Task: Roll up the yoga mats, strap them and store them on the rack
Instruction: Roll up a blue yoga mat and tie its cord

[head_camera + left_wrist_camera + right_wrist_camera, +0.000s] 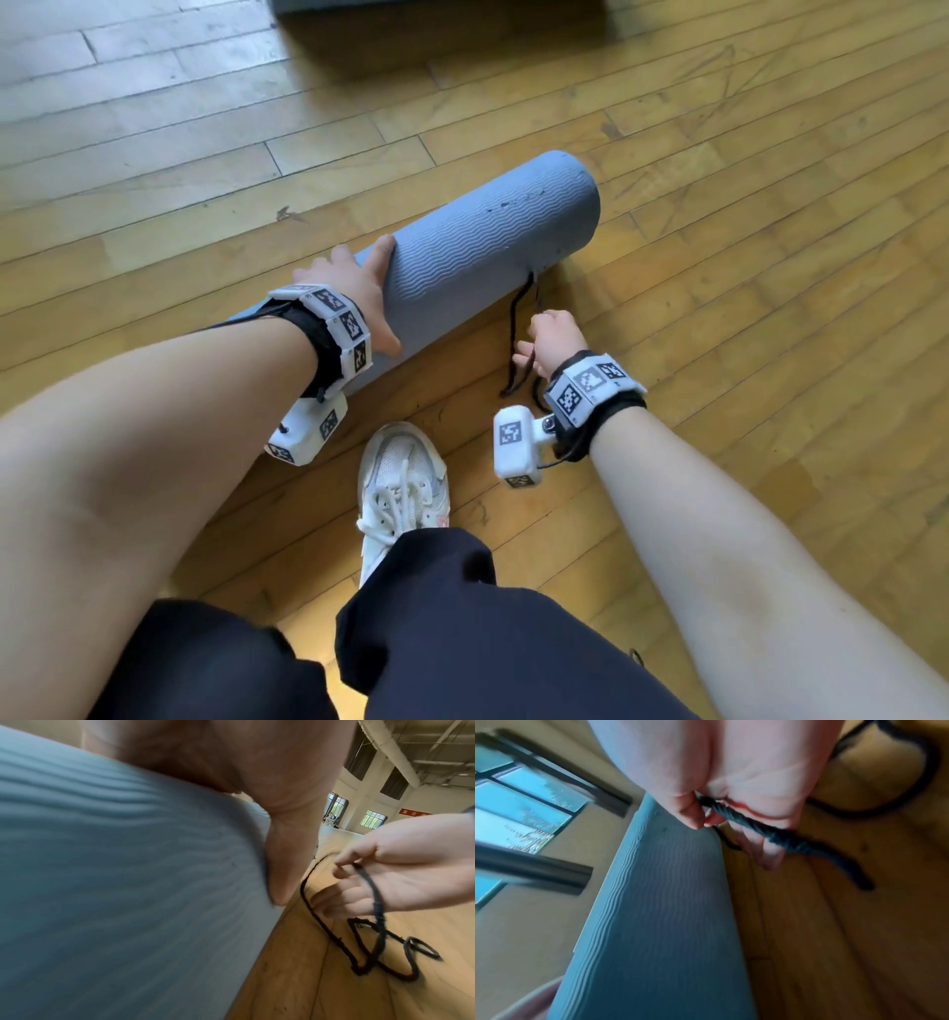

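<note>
A rolled blue-grey yoga mat (477, 241) lies on the wooden floor (719, 257), slanting from near left to far right. My left hand (359, 293) rests flat across the roll near its middle, fingers straight, thumb (280, 874) down its near side. A black strap cord (518, 334) runs from under the roll's right part onto the floor in loose loops (385, 949). My right hand (549, 339) pinches that cord (770, 833) between thumb and fingers, just in front of the mat (659, 902).
A second blue-grey mat (436, 5) lies flat on the floor at the far edge of the head view. My white sneaker (403, 488) and dark trouser legs sit close behind the roll. Open wooden floor extends to the right and left.
</note>
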{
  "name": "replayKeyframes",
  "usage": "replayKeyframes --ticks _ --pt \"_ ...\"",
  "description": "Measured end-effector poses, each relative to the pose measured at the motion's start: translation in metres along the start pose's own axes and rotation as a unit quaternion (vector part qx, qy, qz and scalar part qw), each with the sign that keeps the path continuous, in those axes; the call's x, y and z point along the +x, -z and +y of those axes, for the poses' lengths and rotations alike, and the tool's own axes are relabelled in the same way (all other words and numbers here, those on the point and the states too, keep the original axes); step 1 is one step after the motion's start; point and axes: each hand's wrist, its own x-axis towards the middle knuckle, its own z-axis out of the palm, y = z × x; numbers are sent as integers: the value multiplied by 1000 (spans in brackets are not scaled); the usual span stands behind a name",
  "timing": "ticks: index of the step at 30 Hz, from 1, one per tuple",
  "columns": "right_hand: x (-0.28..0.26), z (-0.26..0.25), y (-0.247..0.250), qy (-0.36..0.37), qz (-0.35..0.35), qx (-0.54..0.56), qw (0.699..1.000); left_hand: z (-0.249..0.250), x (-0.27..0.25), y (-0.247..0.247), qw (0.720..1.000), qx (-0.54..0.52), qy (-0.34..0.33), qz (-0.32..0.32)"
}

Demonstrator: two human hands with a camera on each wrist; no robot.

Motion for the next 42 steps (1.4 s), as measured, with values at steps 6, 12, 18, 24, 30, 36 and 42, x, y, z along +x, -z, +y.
replayKeyframes --ticks 6,12,18,24,30,36,42 --pt "14 -22 -42 -10 28 29 999 -14 -8 2 999 -13 -1 -33" --pt "-22 -70 -68 39 11 229 973 -67 -38 24 985 -171 30 14" --pt "-128 -194 -82 230 -70 241 940 -127 -113 100 909 -377 14 178" --pt "-264 -276 -114 447 -123 101 880 -180 -175 117 822 -479 -20 307" --pt "-323 -264 -145 503 -131 -42 853 -225 -227 117 799 -523 -128 266" --pt "-357 -240 -148 526 -198 -45 826 -255 -298 179 750 -503 -248 350" --pt "-400 -258 -127 507 -218 19 834 -252 -358 235 764 -373 -268 453"
